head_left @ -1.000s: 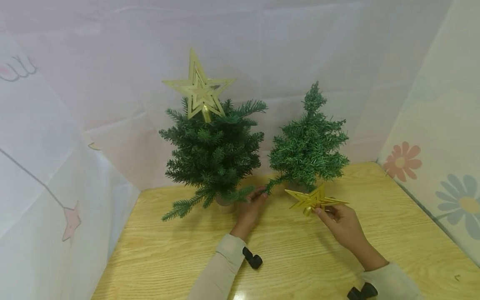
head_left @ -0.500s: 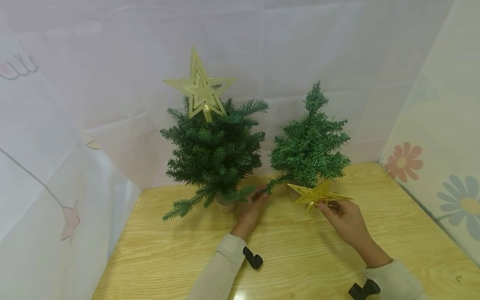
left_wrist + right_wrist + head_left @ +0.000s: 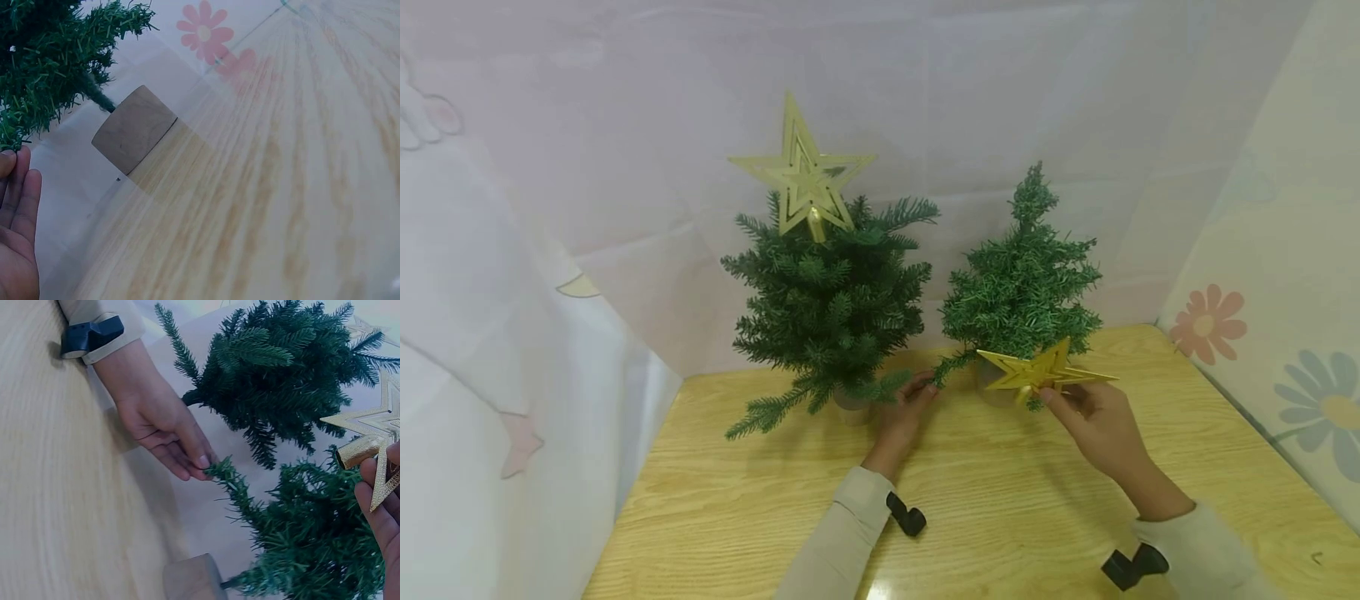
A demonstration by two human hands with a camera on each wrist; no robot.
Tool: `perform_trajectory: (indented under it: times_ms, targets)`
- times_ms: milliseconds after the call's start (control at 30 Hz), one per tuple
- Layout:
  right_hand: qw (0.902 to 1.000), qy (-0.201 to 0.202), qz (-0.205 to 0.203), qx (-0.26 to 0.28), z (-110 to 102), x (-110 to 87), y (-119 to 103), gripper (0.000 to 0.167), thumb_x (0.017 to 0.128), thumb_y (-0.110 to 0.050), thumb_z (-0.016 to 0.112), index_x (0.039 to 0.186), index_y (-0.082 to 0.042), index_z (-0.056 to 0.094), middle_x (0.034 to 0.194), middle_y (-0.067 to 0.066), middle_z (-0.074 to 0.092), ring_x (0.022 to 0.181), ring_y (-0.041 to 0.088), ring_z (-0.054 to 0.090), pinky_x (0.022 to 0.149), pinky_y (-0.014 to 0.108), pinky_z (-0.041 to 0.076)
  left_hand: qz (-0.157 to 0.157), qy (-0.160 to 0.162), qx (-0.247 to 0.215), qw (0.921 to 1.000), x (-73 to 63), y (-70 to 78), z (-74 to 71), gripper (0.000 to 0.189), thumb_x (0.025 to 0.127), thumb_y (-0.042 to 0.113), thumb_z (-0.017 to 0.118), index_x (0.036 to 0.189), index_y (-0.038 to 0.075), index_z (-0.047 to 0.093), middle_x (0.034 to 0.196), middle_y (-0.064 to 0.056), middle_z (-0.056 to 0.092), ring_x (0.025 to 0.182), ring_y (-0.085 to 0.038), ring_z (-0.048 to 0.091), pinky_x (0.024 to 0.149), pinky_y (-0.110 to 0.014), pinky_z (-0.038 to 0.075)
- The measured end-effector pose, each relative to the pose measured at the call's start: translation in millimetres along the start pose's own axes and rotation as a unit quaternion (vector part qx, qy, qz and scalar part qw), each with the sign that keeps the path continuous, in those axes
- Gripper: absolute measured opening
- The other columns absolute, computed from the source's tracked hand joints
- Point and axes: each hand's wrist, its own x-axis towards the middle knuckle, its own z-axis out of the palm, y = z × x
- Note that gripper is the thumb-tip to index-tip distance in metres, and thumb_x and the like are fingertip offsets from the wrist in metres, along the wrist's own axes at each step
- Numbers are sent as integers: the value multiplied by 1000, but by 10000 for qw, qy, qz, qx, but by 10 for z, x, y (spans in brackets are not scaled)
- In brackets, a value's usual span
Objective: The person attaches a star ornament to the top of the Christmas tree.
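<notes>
My left hand (image 3: pixel 904 425) pinches the tip of a low branch (image 3: pixel 232 481) of the smaller Christmas tree (image 3: pixel 1021 287) between thumb and fingers. In the head view that tree stands on the right, and its round wooden base (image 3: pixel 134 130) shows plainly in the left wrist view. In front of its lower branches, my right hand (image 3: pixel 1101 427) holds a gold star tree topper (image 3: pixel 1037 367) by one side, lying nearly flat, its socket (image 3: pixel 357 452) pointing away from the palm. The topper partly covers the tree's base in the head view.
A fuller Christmas tree (image 3: pixel 831 308) stands to the left, with a second gold star (image 3: pixel 808 179) on its top. One long branch (image 3: pixel 767 415) juts toward the front left. Both trees are on a wooden table (image 3: pixel 700 508), near a pale cloth backdrop (image 3: pixel 647 150).
My right hand has risen slightly and moved a little right with the gold star topper, toward the smaller tree. My left hand stays on the branch tip.
</notes>
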Motion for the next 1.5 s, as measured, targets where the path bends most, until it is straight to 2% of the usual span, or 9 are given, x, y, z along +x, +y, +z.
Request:
perform_trajectory:
  times_ms: [233,433,733,933,1133,1233,1367,1500]
  targets:
    - [9997,22,-235,86,-49,115,-39,24,89,-2,69,112,-7,71,100,7,71,89,2,66,76,9,52,48,24,143,9999,-81,181,68,32,99,7,57,130,-2,57,115,-13,63,120,-50,48,106,-53,41]
    - [9990,-30,-441,66,-95,209,-89,27,90,0,68,116,-7,69,103,6,70,93,1,65,79,10,52,64,144,299,9994,-92,187,76,31,99,9,58,129,1,59,115,-14,65,117,-46,52,104,-54,43]
    - [9990,-27,-446,89,-189,345,-169,28,92,-2,66,119,-7,68,105,8,70,95,-1,64,77,11,53,124,-7,-157,9998,-83,187,74,35,99,6,56,132,-5,54,114,-12,61,121,-53,45,107,-55,39]
    - [9983,68,-546,-180,-251,416,-192,24,92,-3,66,115,-7,70,102,7,71,89,-4,63,70,9,52,156,-5,-239,9996,-69,171,75,35,100,3,54,133,-7,53,113,-23,58,120,-54,44,106,-57,39]
    - [9980,79,-583,-244,-279,466,-241,22,92,-2,66,113,-6,71,98,7,72,85,-6,62,68,9,51,181,-31,-260,9995,-67,163,67,38,98,7,58,133,-7,52,117,-30,55,120,-54,45,107,-57,38]
    - [9978,68,-558,-347,-283,484,-242,19,93,-5,65,111,-6,71,95,6,72,80,0,65,67,10,51,183,-12,-312,9993,-63,155,68,36,99,3,56,133,-8,52,114,-26,58,119,-53,45,107,-56,38]
    - [9973,52,-534,-504,-293,515,-242,15,95,-9,64,107,-6,72,90,5,72,71,7,65,63,11,50,186,23,-405,9990,-63,138,75,36,99,1,55,133,-9,51,109,-13,61,118,-54,45,107,-56,38]
    - [9966,90,-631,-521,-301,556,-252,16,95,-8,63,109,-5,70,91,6,72,69,1,61,59,13,48,214,7,-487,9986,-59,131,79,37,99,2,55,133,-11,50,108,-11,61,120,-56,43,107,-56,37]
